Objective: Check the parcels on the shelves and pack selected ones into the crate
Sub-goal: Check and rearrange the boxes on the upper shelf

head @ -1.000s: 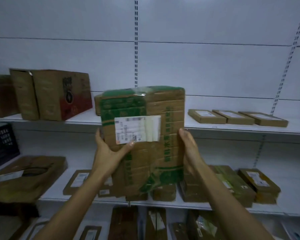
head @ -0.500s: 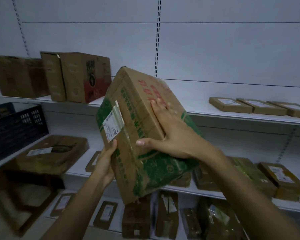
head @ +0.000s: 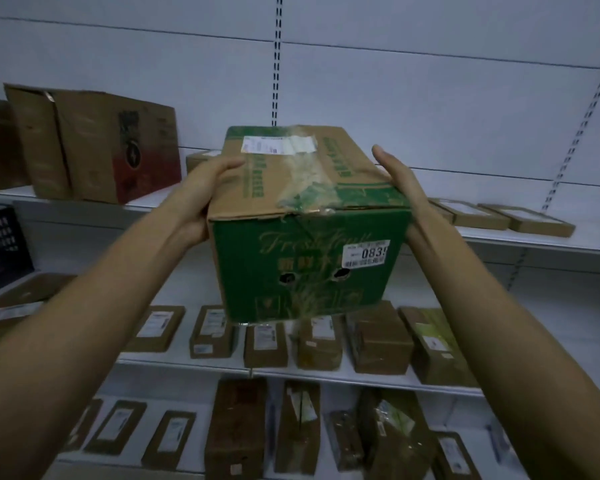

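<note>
Head view: green carton [head: 309,271], rectangular taped cardboard, being held aloft.
Left hand [head: 201,199]: gripping carton's left edge.
Right hand [head: 400,183]: pressing straight-fingered on carton's right side.
Black crate [head: 0,247]: sitting left of carton.

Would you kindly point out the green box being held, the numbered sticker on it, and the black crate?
green box [head: 305,244], head view, on its green front face.
numbered sticker [head: 366,253], head view, on its printed digits.
black crate [head: 2,240], head view, on its slotted side wall.
</note>
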The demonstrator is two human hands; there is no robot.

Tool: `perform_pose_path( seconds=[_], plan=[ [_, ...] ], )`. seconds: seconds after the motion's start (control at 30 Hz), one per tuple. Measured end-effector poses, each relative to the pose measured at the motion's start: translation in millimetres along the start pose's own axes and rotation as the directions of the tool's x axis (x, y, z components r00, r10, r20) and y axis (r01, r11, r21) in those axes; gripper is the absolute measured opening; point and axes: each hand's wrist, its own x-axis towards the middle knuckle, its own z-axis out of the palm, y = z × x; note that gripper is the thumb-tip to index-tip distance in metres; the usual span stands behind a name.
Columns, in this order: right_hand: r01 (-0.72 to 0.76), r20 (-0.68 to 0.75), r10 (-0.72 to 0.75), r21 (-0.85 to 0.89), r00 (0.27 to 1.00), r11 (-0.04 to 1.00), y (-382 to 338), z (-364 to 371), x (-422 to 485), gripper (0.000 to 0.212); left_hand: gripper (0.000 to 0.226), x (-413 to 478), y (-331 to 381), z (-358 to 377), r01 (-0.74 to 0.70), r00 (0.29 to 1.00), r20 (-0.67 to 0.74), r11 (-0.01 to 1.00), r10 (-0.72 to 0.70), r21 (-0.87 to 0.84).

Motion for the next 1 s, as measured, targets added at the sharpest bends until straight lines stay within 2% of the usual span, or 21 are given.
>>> perform_pose_path(
  seconds=[0.1, 0.17, 0.23, 0.27, 0.33, 0.37, 0.47, 0.5, 0.63, 0.73, 0.87, 0.93, 1.0],
  plan=[
    [0.114, -0.029, -0.113, 0.02, 0.993, 0.993, -13.0, -17.6, 5.6, 0.061, 0.034, 19.6, 3.4, 3.0, -0.109, 0.994, 0.031, 0.994, 0.108, 0.025],
    [0.172, -0.102, -0.168, 0.038, 0.98, 0.984, -14.2, -35.5, 9.8, 0.065, 0.06, 30.3, -4.8, 5.8, -0.195, 0.981, -0.002, 0.98, 0.196, 0.021],
    [0.158, -0.133, -0.16, -0.02, 0.978, 0.987, -10.9, -45.9, 12.2, 0.075, 0.065, 36.6, -17.8, 17.1, -0.172, 0.985, 0.024, 0.982, 0.17, 0.078],
    [0.148, -0.115, -0.156, -0.073, 0.981, 0.986, -4.2, -51.2, 13.8, 0.075, 0.063, 41.6, -27.5, 23.3, -0.18, 0.984, 0.018, 0.969, 0.18, 0.167],
    [0.168, -0.078, -0.182, -0.162, 0.98, 0.972, 10.0, -59.5, 16.4, 0.064, 0.061, 51.5, -45.4, 28.3, -0.261, 0.946, -0.061, 0.857, 0.32, 0.444],
    [0.19, -0.093, -0.214, -0.218, 0.972, 0.957, 16.1, -62.7, 16.5, 0.064, 0.06, 56.9, -51.5, 29.9, -0.3, 0.91, -0.094, 0.796, 0.405, 0.525],
    [0.297, -0.091, -0.335, -0.289, 0.938, 0.91, 29.7, -86.8, 26.4, 0.109, 0.051, 64.2, -61.8, 37.9, -0.423, 0.825, -0.085, 0.71, 0.559, 0.563],
    [0.355, -0.074, -0.392, -0.294, 0.917, 0.887, 30.1, -92.6, 29.7, 0.112, 0.051, 67.3, -62.9, 40.9, -0.451, 0.801, -0.07, 0.675, 0.595, 0.583],
    [0.525, -0.029, -0.587, -0.411, 0.809, 0.745, 29.7, -108.6, 42.7, 0.1, 0.067, 89.3, -60.1, 43.2, -0.509, 0.708, -0.04, 0.548, 0.705, 0.663],
    [0.549, -0.016, -0.637, -0.491, 0.771, 0.676, 30.1, -123.5, 55.8, 0.108, 0.088, 104.3, -56.9, 48.0, -0.541, 0.642, 0.002, 0.451, 0.767, 0.71],
    [0.574, 0.042, -0.658, -0.533, 0.752, 0.622, 24.5, -136.1, 67.8, 0.107, 0.106, 120.6, -54.0, 54.3, -0.52, 0.638, 0.009, 0.423, 0.77, 0.742],
    [0.572, 0.001, -0.646, -0.465, 0.763, 0.675, 13.8, -135.8, 75.8, 0.103, 0.107, 128.3, -48.1, 60.6, -0.496, 0.66, 0.008, 0.428, 0.751, 0.756],
    [0.573, -0.024, -0.615, -0.337, 0.788, 0.747, -4.2, -134.0, 90.3, 0.091, 0.096, 141.5, -37.6, 69.4, -0.477, 0.685, -0.022, 0.472, 0.728, 0.741]
  ],
)
